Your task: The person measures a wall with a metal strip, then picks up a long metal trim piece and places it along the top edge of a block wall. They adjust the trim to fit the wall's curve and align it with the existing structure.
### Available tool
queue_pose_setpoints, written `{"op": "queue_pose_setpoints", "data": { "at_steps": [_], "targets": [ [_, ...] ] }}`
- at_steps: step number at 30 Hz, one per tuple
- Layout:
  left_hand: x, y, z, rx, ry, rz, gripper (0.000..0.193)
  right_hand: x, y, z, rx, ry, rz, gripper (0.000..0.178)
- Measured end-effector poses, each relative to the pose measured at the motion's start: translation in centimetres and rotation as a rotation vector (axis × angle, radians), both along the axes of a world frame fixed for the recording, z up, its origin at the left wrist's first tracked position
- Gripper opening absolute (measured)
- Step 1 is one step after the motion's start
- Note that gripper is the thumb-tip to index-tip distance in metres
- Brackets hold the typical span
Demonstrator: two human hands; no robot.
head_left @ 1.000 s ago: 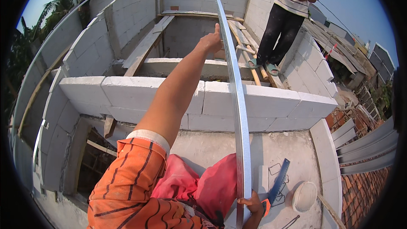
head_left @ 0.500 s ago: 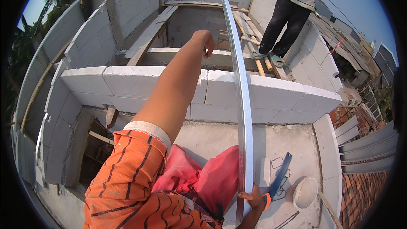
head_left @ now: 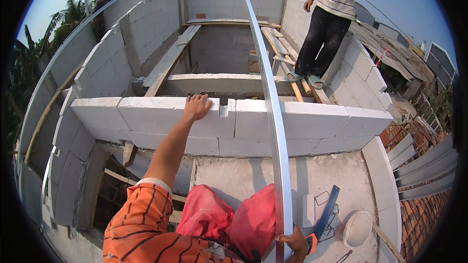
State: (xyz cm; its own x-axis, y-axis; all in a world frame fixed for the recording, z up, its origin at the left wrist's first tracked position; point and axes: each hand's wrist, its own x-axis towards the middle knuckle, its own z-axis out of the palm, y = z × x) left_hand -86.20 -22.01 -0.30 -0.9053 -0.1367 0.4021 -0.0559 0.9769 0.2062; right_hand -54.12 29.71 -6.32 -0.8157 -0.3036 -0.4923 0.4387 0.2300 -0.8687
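My left hand [head_left: 197,107] rests on the top edge of a low wall of pale lightweight blocks [head_left: 190,122], its fingers laid over the edge, beside a small notch cut in the wall top. My right hand [head_left: 294,244] is closed around the near end of a long, shiny steel channel [head_left: 276,131]. The channel runs away from me, crosses above the low wall and reaches toward the far wall. Close to my right hand lies a handsaw [head_left: 325,216] with a blue blade and an orange handle.
A white bucket [head_left: 356,229] and a block offcut [head_left: 308,210] stand on the concrete floor [head_left: 229,170]. Beyond the wall, a person [head_left: 327,24] stands on planks and bamboo poles [head_left: 297,87]. Openings drop away at the left and beyond the wall. Another person is at far left.
My left hand has come down from above the low wall onto its top edge. The steel channel's far end has shifted slightly left. The standing person's hands have moved apart.
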Motion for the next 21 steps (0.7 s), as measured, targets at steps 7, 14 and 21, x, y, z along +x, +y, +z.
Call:
{"op": "queue_pose_setpoints", "data": {
  "at_steps": [7,14,21],
  "targets": [
    [0.4,1.0,0.2,0.007,-0.011,0.049,0.051,0.2,0.2,0.3,-0.071,0.032,0.012,0.062],
    [0.3,0.9,-0.2,0.019,-0.014,0.06,0.052,0.1,0.4,0.2,-0.037,0.046,0.044,0.056],
    [0.2,0.9,-0.6,0.028,0.029,0.061,0.048,0.0,0.4,0.0,-0.026,0.041,0.043,0.055]
  ]
}}
